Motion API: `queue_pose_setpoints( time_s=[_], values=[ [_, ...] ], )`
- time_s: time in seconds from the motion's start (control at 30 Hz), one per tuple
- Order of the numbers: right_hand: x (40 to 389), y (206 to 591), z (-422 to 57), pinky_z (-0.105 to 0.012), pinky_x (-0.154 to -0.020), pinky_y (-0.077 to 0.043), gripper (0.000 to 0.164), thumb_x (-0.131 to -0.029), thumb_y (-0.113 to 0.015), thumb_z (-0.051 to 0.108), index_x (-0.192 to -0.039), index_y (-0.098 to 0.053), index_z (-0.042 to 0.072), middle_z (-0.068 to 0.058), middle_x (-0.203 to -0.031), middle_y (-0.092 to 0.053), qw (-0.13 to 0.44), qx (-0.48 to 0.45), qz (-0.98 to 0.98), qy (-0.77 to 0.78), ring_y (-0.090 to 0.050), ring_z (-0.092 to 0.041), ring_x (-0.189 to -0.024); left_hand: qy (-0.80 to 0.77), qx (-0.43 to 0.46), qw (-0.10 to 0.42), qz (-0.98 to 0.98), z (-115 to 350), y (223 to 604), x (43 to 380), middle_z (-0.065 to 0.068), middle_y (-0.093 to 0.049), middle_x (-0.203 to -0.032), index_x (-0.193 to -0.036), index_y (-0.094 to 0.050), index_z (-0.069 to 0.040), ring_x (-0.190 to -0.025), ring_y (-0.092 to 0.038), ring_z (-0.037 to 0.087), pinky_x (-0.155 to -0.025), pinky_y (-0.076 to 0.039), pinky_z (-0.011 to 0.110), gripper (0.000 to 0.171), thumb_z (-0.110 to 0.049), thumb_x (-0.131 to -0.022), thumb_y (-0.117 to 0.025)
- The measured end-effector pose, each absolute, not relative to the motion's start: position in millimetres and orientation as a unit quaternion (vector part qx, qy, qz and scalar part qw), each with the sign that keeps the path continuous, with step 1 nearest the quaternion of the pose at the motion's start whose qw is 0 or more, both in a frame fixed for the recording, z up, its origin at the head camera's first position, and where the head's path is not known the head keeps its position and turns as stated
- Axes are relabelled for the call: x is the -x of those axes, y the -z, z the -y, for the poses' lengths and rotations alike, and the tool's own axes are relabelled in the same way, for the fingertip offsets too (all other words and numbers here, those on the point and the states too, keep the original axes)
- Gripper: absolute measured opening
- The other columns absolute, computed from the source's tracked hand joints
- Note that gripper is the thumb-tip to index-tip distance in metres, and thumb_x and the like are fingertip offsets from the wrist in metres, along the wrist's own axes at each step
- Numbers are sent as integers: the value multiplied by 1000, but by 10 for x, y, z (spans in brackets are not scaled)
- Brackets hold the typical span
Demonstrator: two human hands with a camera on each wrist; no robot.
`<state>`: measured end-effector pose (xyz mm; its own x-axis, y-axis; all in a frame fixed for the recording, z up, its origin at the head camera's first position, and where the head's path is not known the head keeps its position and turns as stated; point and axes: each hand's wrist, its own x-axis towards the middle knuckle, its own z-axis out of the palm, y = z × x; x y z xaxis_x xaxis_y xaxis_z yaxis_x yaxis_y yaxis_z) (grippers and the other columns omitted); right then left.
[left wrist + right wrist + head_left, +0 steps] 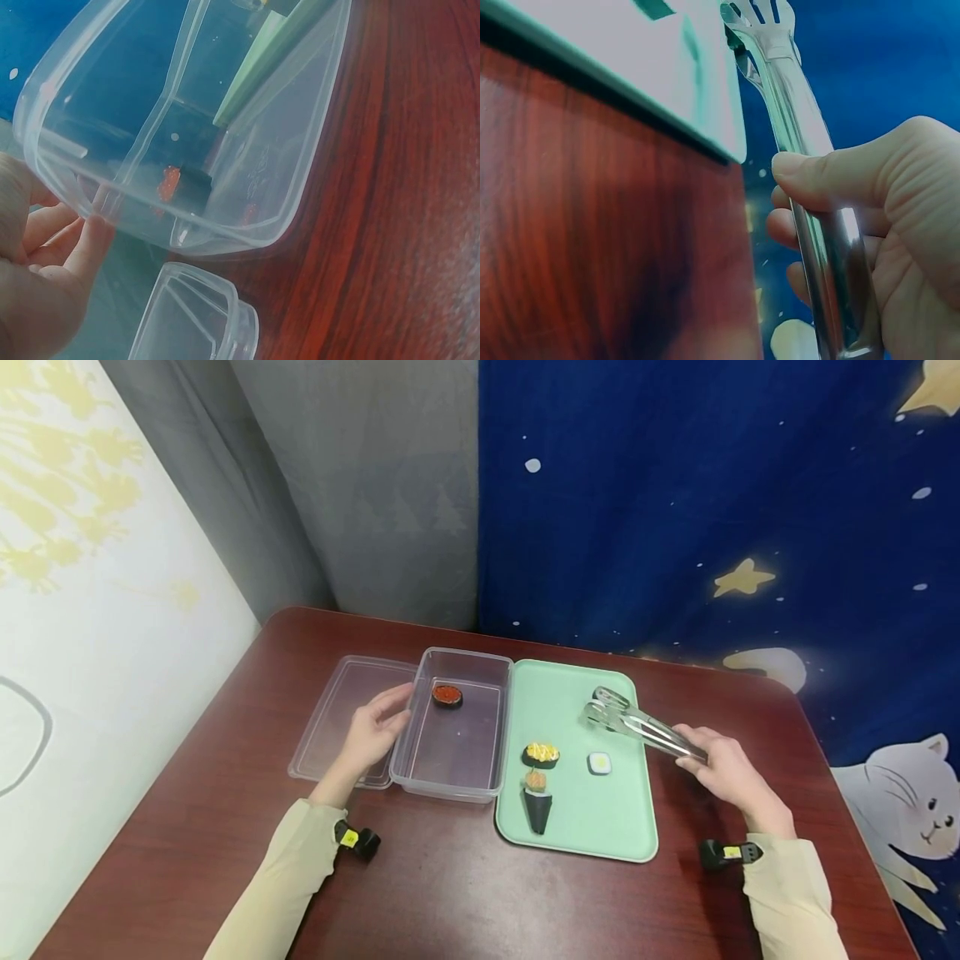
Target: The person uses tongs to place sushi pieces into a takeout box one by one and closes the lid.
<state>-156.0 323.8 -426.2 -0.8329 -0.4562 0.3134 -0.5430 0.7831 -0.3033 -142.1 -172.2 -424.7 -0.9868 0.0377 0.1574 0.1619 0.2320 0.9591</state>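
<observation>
My right hand (729, 774) grips metal tongs (652, 732), thumb and fingers around the arms. The tong heads are over the upper right of the green tray (573, 685). A small dark-edged sushi piece (600, 694) shows at the heads, partly hidden; I cannot tell if they squeeze it. My left hand (372, 732) rests its fingertips on the left wall of a clear plastic container (457, 792). In that container lies a red-topped sushi piece (447, 696). On the tray are a yellow-topped sushi piece (541, 754), a hand roll (537, 806) and a white roll slice (599, 763).
A clear lid (322, 752) lies flat on the brown table (450, 885), left of the container and partly under my left hand. Container and tray stand side by side. Curtains (600, 527) hang behind the table's far edge.
</observation>
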Motion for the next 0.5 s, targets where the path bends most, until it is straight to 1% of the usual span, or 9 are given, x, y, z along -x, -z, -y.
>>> queue_pose_setpoints(
  time_s=[0.2, 0.33, 0.5],
  values=[
    [1581, 4158, -3158, -36, -55, -46, 46, -66, -78, -4, -109, -63, 0, -11, -88, -65, 132, -286, 928, -200, -54, -20, -69, 621, 64, 51, 779, 1723, 4248, 1425, 30, -44, -134, -126, -46, 18, -125, -42, 41, -99, -44, 33, 40, 14, -86, -53],
    [1601, 4109, -3096, -37, -56, -47, 47, -66, -79, -3, -110, -62, 1, -11, -89, -65, 132, -294, 925, -204, -56, -22, -70, 622, 66, 52, 778, 1725, 4256, 1435, 31, -44, -134, -126, -46, 18, -125, -42, 41, -99, -44, 33, 40, 14, -86, -53],
    [1621, 4047, -2965, -40, -59, -49, 47, -68, -77, -4, -112, -62, 2, -14, -93, -65, 124, -297, 924, -207, -58, -24, -73, 621, 63, 49, 780, 1725, 4242, 1429, 31, -44, -134, -126, -46, 18, -125, -42, 40, -99, -44, 32, 40, 14, -86, -53]
  ],
)
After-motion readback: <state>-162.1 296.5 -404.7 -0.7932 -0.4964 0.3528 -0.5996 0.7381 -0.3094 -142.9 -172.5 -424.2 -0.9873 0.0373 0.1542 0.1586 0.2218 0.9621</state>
